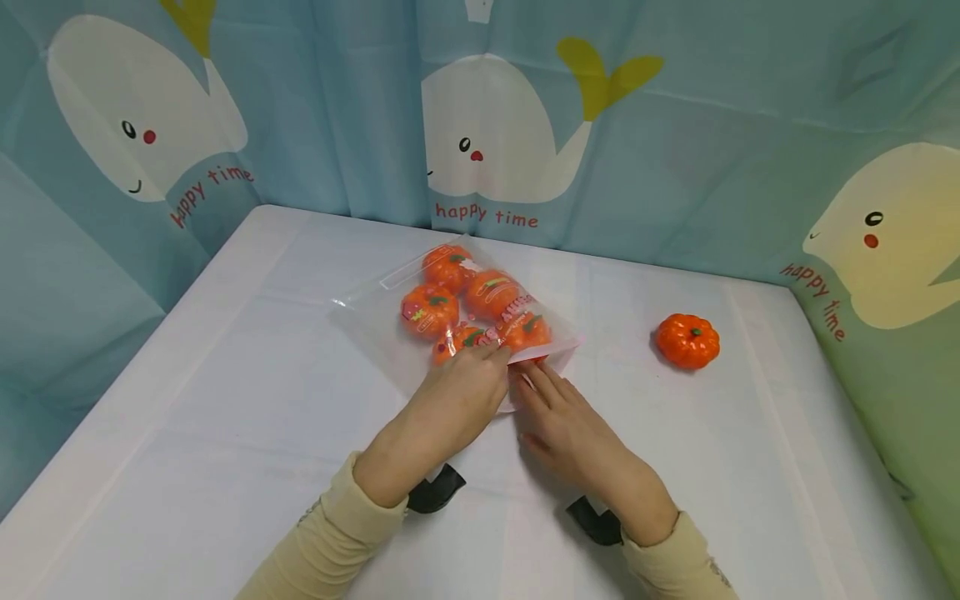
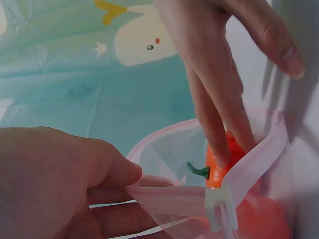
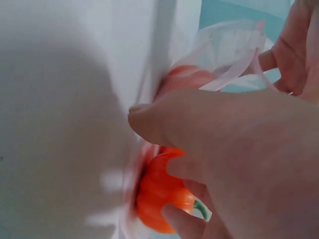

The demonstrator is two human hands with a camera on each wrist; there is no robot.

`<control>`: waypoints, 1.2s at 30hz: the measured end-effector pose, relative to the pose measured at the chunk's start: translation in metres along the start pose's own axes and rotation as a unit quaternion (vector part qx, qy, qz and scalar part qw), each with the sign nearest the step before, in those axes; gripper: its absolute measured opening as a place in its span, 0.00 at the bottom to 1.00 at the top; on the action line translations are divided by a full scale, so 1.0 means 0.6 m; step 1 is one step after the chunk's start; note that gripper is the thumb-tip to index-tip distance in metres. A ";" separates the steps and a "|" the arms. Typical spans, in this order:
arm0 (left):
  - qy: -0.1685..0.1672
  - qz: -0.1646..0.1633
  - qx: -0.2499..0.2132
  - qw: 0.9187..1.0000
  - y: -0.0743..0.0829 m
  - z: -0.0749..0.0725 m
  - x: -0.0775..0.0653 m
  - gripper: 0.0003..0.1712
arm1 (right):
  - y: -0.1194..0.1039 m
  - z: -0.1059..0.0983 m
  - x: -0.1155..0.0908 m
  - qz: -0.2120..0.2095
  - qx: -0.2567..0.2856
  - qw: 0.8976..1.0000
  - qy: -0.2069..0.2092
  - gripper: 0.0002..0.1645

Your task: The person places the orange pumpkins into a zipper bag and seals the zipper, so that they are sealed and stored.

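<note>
A clear zip bag [image 1: 369, 321] with pink print and a pink-edged mouth lies on the table, holding several small orange toy pumpkins [image 1: 430, 312]. My left hand [image 1: 463, 387] pinches the bag's pink rim [image 2: 164, 194] between thumb and fingers, keeping the mouth apart beside the white slider [image 2: 218, 205]. At that mouth, my right hand [image 1: 573, 425] touches an orange pumpkin [image 3: 162, 196] with nearly straight fingertips, its thumb held away from it. This pumpkin's green stem [image 2: 198, 171] shows inside the opening; the head view mostly hides it behind the rim and hands.
Another orange pumpkin [image 1: 687, 342] sits alone on the white table [image 1: 750, 467] to the right. Behind and at the sides hangs a blue-green curtain [image 1: 360, 108] printed with whales. Black wrist mounts [image 1: 438, 490] show under both forearms.
</note>
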State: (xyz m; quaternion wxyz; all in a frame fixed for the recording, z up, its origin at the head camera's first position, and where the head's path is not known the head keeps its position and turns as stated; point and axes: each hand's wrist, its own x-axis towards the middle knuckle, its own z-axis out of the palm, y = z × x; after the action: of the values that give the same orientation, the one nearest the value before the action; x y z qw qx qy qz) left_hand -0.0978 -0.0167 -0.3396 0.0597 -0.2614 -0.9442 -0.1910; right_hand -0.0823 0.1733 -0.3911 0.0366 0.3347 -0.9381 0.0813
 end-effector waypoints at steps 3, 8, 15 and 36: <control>-0.003 -0.002 -0.012 1.000 0.001 0.000 0.001 0.18 | 0.007 0.003 0.000 0.008 -0.006 1.000 0.001 0.41; 0.007 0.000 -0.013 1.000 0.000 0.004 0.003 0.15 | 0.015 0.003 0.001 0.014 -0.005 1.000 0.004 0.41; 0.020 0.005 -0.020 1.000 -0.006 0.009 0.005 0.10 | 0.022 -0.009 -0.001 0.012 0.030 0.999 -0.003 0.39; 0.027 0.005 -0.016 0.999 -0.010 0.009 0.007 0.04 | 0.140 -0.082 -0.055 0.198 0.092 0.975 0.039 0.30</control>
State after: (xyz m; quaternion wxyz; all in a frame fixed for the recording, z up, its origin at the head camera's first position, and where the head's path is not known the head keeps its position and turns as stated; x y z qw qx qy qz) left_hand -0.1042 -0.0172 -0.3457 0.0819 -0.2618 -0.9378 -0.2128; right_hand -0.1095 0.2667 -0.3572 0.0254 0.1408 -0.9722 0.1854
